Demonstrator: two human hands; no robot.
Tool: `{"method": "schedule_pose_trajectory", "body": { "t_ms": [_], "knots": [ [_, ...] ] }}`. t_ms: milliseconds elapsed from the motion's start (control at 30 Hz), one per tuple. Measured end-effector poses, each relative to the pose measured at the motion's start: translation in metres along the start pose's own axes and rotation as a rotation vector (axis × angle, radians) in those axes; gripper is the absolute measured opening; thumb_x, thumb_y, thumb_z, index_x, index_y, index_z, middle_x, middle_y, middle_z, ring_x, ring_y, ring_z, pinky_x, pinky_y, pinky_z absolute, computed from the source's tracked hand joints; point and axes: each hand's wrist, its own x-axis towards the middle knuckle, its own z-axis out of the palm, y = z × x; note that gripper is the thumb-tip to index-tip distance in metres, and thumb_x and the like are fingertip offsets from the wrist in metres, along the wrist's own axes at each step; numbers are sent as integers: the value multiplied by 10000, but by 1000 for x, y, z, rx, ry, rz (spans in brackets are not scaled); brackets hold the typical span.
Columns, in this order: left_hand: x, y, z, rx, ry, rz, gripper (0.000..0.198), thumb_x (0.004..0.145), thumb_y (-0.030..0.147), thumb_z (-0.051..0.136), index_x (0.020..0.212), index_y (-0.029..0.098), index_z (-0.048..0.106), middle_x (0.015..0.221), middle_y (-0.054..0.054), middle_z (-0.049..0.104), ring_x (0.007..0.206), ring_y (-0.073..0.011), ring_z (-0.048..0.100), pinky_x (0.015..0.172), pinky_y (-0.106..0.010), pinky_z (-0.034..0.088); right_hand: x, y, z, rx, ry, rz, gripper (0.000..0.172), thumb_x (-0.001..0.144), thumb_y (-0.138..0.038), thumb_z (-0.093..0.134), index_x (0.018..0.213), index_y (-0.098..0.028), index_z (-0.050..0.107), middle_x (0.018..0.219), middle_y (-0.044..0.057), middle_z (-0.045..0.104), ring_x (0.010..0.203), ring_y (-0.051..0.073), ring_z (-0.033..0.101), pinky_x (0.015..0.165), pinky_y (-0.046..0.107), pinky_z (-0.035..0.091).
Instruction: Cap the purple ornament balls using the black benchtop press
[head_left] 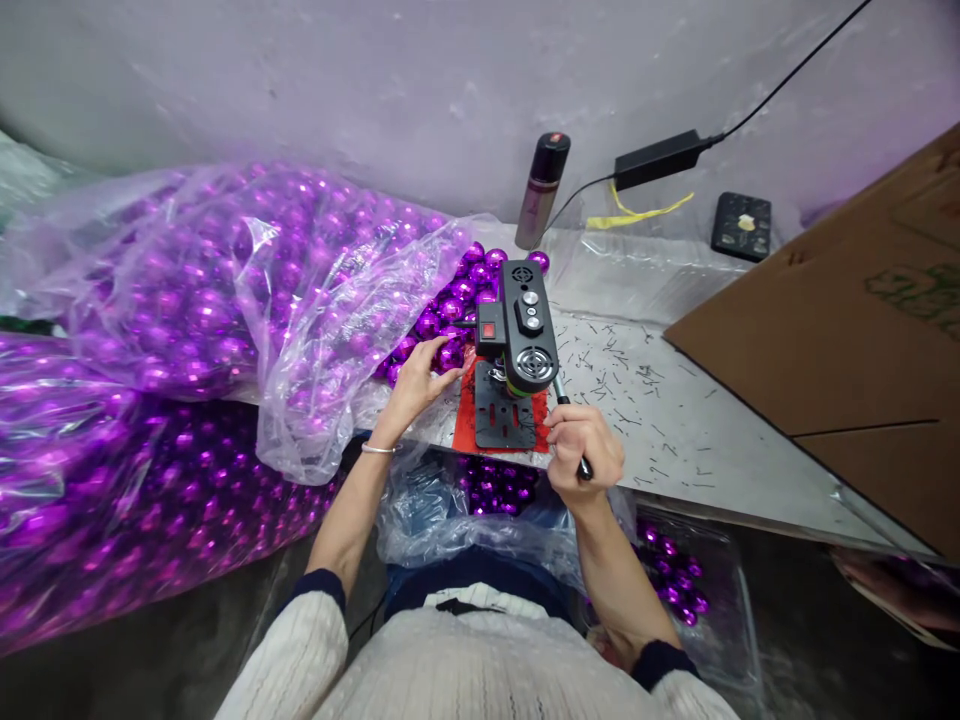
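My right hand [585,450] is wrapped around the black-gripped lever [562,392] of a small black tabletop machine [529,325]. The machine has round vents on top, a red switch on its left side and a slotted base plate [505,425]. Under the plate lies a red sheet [465,425]. To the left of the machine, my left hand [424,385] has its thumb and fingers apart, close to shiny purple balls [450,355]. Whether its fingertips touch a ball cannot be made out. The spot under the machine's head is partly hidden.
Large clear bags of purple balls [225,280] fill the left side. Behind the machine stand a spray can [543,190] and a black power adapter [660,160]. Dark slivers litter the white tabletop [675,400]. A cardboard box [847,330] is at right; more balls [499,485] lie below the edge.
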Motion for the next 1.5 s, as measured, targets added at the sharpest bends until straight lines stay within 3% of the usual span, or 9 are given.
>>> {"method": "schedule_pose_trajectory", "body": {
  "t_ms": [133, 267, 367, 533, 700, 867, 1133, 1500],
  "knots": [
    [-32, 13, 25, -641, 79, -284, 564, 846, 487, 760, 1324, 226, 614, 1220, -90, 730, 1025, -198, 735, 906, -338, 608, 3, 0, 0, 10, 10, -9, 241, 946, -111, 479, 739, -222, 533, 684, -3, 640, 637, 128, 633, 544, 260, 448],
    [-63, 24, 53, -915, 85, -490, 483, 921, 539, 654, 1271, 205, 644, 1209, -106, 749, 1058, -213, 742, 918, -370, 619, 6, -1, -1, 7, 7, -11, 234, 949, -126, 490, 739, -221, 528, 692, -2, 652, 624, 125, 625, 546, 261, 444],
    [-72, 28, 67, -857, 107, -513, 528, 931, 551, 638, 1325, 202, 610, 1268, -115, 736, 1116, -226, 731, 945, -382, 611, 6, -1, -2, 0, -2, -9, 228, 947, -129, 494, 744, -224, 533, 695, -1, 657, 630, 129, 632, 551, 264, 451],
    [-72, 34, 81, -628, 78, -366, 606, 877, 513, 731, 1383, 212, 588, 1337, -110, 710, 1200, -236, 698, 1061, -405, 550, 2, 0, -2, -12, -15, -12, 228, 946, -127, 475, 759, -229, 555, 722, 7, 674, 638, 134, 639, 551, 270, 465],
    [-71, 41, 83, -304, 70, -245, 640, 804, 510, 813, 1341, 204, 644, 1219, -123, 750, 1148, -295, 704, 1041, -473, 543, 1, 1, -2, -15, -19, -27, 218, 952, -134, 475, 767, -220, 553, 742, 15, 683, 634, 121, 631, 548, 252, 473],
    [-67, 45, 85, -152, 69, -78, 586, 839, 507, 786, 1320, 207, 638, 1243, -132, 739, 1149, -303, 705, 1020, -465, 547, 2, 0, -4, -22, -27, -25, 212, 951, -144, 487, 769, -221, 563, 744, 16, 693, 641, 123, 640, 555, 252, 483],
    [-65, 36, 104, -143, 102, 85, 586, 850, 489, 774, 1337, 210, 607, 1265, -134, 715, 1204, -298, 673, 1063, -489, 516, 2, -1, -4, -20, -35, -28, 229, 969, -162, 469, 767, -225, 556, 736, 17, 683, 630, 122, 635, 560, 250, 491],
    [-67, 34, 105, -126, 99, 102, 617, 852, 501, 773, 1363, 207, 590, 1295, -138, 705, 1224, -301, 664, 1088, -499, 495, -28, 12, 4, -9, -4, -33, 219, 995, -215, 457, 807, -223, 570, 764, 19, 666, 653, 136, 636, 577, 277, 511]
  ]
}}
